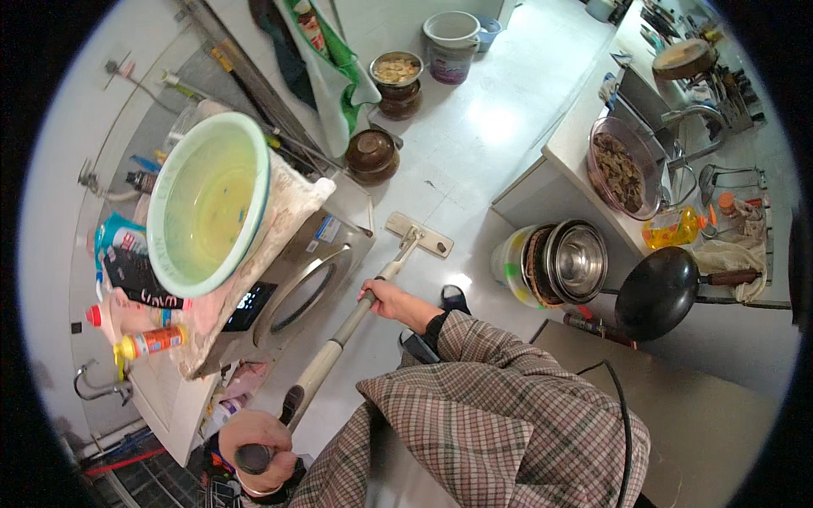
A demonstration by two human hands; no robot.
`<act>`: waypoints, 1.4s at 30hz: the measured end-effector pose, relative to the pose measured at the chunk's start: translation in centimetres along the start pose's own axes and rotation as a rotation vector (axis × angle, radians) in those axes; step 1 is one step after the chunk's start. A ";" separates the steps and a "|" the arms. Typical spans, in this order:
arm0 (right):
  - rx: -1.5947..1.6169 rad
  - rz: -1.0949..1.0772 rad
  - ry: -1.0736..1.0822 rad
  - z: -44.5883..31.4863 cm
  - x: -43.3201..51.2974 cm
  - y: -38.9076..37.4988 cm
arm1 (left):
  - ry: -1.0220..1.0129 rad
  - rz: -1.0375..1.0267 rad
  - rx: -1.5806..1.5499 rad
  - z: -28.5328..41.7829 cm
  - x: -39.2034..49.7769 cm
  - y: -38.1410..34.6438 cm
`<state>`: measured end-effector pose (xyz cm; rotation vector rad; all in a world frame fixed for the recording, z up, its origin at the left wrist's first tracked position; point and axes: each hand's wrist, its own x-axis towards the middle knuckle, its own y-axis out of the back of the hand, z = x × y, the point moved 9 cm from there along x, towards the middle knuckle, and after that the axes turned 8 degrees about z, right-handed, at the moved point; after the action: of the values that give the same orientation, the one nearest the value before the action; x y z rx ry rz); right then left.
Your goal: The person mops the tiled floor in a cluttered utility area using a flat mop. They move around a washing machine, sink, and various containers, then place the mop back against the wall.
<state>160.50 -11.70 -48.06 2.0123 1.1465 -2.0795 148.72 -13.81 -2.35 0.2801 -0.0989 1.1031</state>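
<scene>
A flat mop with a beige telescopic pole (321, 363) slants across the view from lower left to upper middle. Its rectangular head (435, 242) rests on the pale glossy floor. My left hand (254, 438) is wrapped around the pole's top end, whose dark cap shows between thumb and fingers. Farther down, my right hand (385, 297) grips the grey section of the pole. Below the right forearm are my feet in dark open-toed slippers (453, 298). A front-loading washing machine (305, 289) stands just left of the pole.
On the cloth-covered washer sits a green basin (209, 203) of yellowish liquid, near bottles. Brown jars (373, 156) and a bucket (451, 54) stand ahead on the floor. To the right, nested metal bowls (577, 261) and a wok (657, 293) flank a sink counter (571, 152).
</scene>
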 end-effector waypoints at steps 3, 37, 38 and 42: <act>0.132 0.024 0.000 -2.9 -0.5 -0.2 | -0.017 0.106 0.102 0.0 2.5 -0.8; 0.470 -0.114 0.202 -31.0 -10.7 7.5 | -0.286 -0.224 0.231 -7.3 20.1 -29.8; 0.291 -0.099 0.360 -29.3 -14.6 7.2 | -0.153 -0.275 0.289 -8.5 18.9 -29.6; -0.317 -0.177 0.653 -21.9 -23.6 4.3 | -0.478 0.003 0.310 -4.4 11.7 -24.6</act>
<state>185.15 -14.43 -27.11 2.5542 1.6585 -1.1768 175.62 -12.81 -8.33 0.8199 -0.3540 1.0354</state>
